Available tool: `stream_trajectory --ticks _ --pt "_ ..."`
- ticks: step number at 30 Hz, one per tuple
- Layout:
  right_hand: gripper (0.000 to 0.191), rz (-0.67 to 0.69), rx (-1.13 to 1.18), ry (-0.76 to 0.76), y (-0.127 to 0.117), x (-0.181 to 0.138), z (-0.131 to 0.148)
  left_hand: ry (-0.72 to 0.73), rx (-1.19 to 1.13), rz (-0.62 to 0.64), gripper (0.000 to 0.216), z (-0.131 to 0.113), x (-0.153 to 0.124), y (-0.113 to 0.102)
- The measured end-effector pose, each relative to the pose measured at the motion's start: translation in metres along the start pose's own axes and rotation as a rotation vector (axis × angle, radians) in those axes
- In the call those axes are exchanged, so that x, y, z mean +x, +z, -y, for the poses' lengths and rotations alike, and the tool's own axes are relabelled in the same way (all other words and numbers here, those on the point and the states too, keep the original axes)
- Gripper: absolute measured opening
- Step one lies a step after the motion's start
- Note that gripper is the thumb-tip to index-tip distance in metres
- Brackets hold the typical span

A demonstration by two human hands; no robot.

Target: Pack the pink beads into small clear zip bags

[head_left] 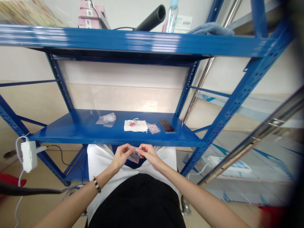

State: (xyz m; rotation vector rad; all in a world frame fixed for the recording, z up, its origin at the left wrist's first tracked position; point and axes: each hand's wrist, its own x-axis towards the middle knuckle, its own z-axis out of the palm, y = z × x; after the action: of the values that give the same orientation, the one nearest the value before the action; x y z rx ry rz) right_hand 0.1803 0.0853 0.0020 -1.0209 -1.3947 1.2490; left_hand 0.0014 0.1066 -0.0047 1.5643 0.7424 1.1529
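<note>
My left hand (121, 155) and my right hand (147, 154) meet in front of my body, just below the front edge of the blue metal shelf (78, 134). Both pinch the top of a small clear plastic bag (134, 156) that hangs between them, with something pinkish inside. A beaded bracelet (97, 184) is on my left wrist. On the shelf lie a white cloth-like pouch with pink bits (135, 125), a small clear bag with pink contents (152, 128) and a pile of clear bags (106, 119).
An upper blue shelf (133, 41) carries pink boxes (91, 14), a black tube (152, 18), a bottle (171, 15) and a blue cloth (211, 29). A white power adapter (28, 155) hangs at the left. A steel rail (256, 133) slants on the right.
</note>
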Motion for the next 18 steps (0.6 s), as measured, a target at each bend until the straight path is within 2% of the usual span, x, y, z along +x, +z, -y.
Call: stream_trajectory --ticks 3,8,14,18 --pt "0.034 0.016 -0.005 0.031 0.001 -0.004 0.004 -0.006 -0.006 0.039 0.029 -0.003 -0.006 0.003" --pt "0.033 0.142 0.012 0.04 -0.001 -0.001 0.006 -0.008 -0.009 0.049 0.031 -0.001 0.001 0.002" --pt "0.036 0.017 -0.011 0.015 0.001 0.006 0.0 -0.002 0.06 -0.063 0.033 0.011 0.011 -0.01" --pt "0.031 0.034 -0.021 -0.035 0.005 -0.001 0.0 -0.05 0.035 -0.038 0.032 0.008 0.003 -0.01"
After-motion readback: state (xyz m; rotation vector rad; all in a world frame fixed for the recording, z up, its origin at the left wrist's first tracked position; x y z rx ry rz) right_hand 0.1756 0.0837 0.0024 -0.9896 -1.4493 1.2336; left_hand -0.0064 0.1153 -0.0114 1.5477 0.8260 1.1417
